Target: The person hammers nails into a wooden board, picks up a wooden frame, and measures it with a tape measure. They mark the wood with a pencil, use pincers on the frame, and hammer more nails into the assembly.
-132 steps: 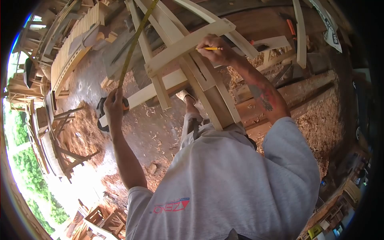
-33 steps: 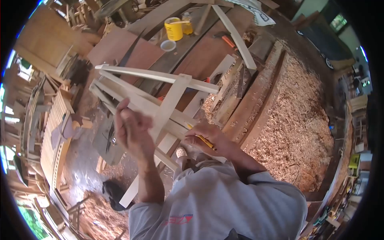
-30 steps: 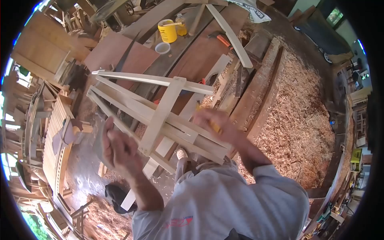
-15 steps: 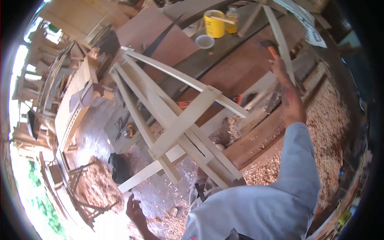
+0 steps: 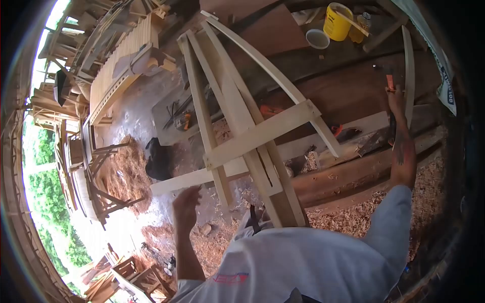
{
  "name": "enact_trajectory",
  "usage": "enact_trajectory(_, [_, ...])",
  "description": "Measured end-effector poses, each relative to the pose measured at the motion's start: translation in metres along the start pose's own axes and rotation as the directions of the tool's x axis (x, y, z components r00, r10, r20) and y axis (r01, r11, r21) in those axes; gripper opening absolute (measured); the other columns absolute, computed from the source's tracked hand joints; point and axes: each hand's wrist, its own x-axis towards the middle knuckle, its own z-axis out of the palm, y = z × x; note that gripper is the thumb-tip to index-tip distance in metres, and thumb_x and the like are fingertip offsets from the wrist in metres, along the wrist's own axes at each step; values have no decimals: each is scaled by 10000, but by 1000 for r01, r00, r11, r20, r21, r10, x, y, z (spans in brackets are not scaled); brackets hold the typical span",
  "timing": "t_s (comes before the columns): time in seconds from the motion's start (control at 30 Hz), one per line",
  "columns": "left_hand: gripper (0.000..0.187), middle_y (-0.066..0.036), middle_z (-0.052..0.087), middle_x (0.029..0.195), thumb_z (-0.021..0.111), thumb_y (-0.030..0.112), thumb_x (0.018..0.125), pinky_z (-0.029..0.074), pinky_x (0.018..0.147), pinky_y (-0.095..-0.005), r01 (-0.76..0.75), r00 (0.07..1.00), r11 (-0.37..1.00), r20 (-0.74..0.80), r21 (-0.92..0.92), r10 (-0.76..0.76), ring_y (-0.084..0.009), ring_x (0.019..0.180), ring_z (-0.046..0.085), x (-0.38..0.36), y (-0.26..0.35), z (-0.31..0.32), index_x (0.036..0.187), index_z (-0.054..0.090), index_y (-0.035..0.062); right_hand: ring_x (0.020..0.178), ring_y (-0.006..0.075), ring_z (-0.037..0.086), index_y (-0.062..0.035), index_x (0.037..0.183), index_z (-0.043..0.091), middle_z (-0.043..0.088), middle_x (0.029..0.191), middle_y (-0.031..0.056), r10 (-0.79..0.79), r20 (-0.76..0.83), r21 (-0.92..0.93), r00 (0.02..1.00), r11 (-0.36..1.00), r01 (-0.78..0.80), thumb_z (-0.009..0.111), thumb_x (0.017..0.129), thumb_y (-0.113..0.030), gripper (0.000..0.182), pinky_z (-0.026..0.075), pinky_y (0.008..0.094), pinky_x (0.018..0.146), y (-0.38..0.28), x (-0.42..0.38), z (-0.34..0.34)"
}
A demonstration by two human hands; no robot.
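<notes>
the workbench [image 5: 323, 88] is a dark, reddish-brown top running across the upper part of the view. near its far edge stand a yellow tub [image 5: 337, 22] with a stick across its mouth, an amber bottle [image 5: 357, 34] touching it, and a small white bowl [image 5: 318, 38] just beside them. a pale curved slat [image 5: 408, 70] lies toward the right end. along the near edge lie rough timber beams [image 5: 353, 171], with wood shavings [image 5: 353, 222] heaped on the floor [image 5: 136, 108] below. on the floor also lie a black bag [image 5: 159, 159] and a long pale board [image 5: 182, 182].
</notes>
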Motion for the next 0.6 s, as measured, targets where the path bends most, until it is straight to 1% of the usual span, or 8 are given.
enact_trajectory(0.17, [188, -19, 643, 801, 586, 59, 941, 444, 619, -238, -118, 989, 988, 100, 96, 108, -79, 675, 541, 29, 67, 33, 1087, 686, -3, 825, 290, 627, 6, 1136, 490, 611, 940, 164, -200, -164, 196, 966, 953, 230, 620, 971, -322, 389, 483, 392, 749, -92, -53, -24])
enact_trajectory(0.23, [198, -14, 639, 802, 584, 62, 940, 448, 650, -226, -180, 964, 984, 201, 6, 175, -72, 688, 545, 39, 80, 42, 1099, 688, 7, 827, 293, 633, 3, 1167, 494, 610, 946, 173, -359, -363, 137, 860, 892, 430, 629, 972, -316, 398, 488, 411, 739, -116, -69, -39])
enact_trajectory(0.3, [215, -20, 644, 812, 598, 68, 934, 460, 682, -224, -247, 939, 964, 222, -101, 264, -78, 697, 552, 45, 82, 47, 1120, 683, 1, 850, 309, 648, 0, 1204, 491, 613, 933, 171, -402, -381, -72, 832, 911, 407, 645, 964, -306, 419, 497, 422, 730, -129, -89, -58])
enact_trajectory(0.37, [246, -33, 663, 820, 601, 31, 919, 480, 692, -239, -90, 926, 953, 329, -288, 187, -98, 702, 582, 48, 90, 47, 1150, 673, -9, 853, 311, 666, -3, 1207, 496, 627, 959, 190, -382, -271, 325, 883, 827, 458, 670, 949, -292, 425, 505, 411, 700, -147, -103, -71])
enact_trajectory(0.4, [246, -33, 663, 820, 601, 31, 919, 480, 692, -239, -104, 921, 948, 331, -300, 206, -98, 702, 582, 49, 95, 50, 1150, 673, -9, 825, 307, 685, -18, 1198, 511, 651, 962, 197, -495, -321, 457, 807, 666, 590, 678, 944, -233, 372, 527, 374, 668, -192, -133, -94])
enact_trajectory(0.43, [253, -39, 674, 820, 603, 14, 914, 490, 684, -250, -173, 903, 941, 335, -292, 270, -105, 705, 601, 49, 100, 55, 1156, 673, -7, 825, 307, 685, -18, 1198, 511, 651, 962, 197, -498, -331, 443, 802, 668, 598, 678, 944, -233, 372, 527, 374, 668, -213, -151, -113])
enact_trajectory(0.5, [263, -44, 685, 821, 605, -3, 908, 500, 676, -260, -240, 866, 923, 364, -302, 344, -112, 708, 619, 48, 111, 55, 1162, 673, -5, 751, 285, 692, -36, 1157, 545, 677, 908, 157, -793, -200, -64, 576, 597, 800, 680, 929, -153, 290, 551, 367, 639, -241, -187, -154])
enact_trajectory(0.6, [200, -103, 675, 816, 651, 14, 896, 518, 658, -315, -494, 729, 853, 453, -169, 512, -168, 737, 671, 45, 130, 62, 1087, 711, 12, 662, 254, 684, -59, 1073, 591, 663, 789, 86, -889, 112, -156, 445, 426, 891, 661, 912, -194, 222, 557, 348, 569, -309, -254, -219])
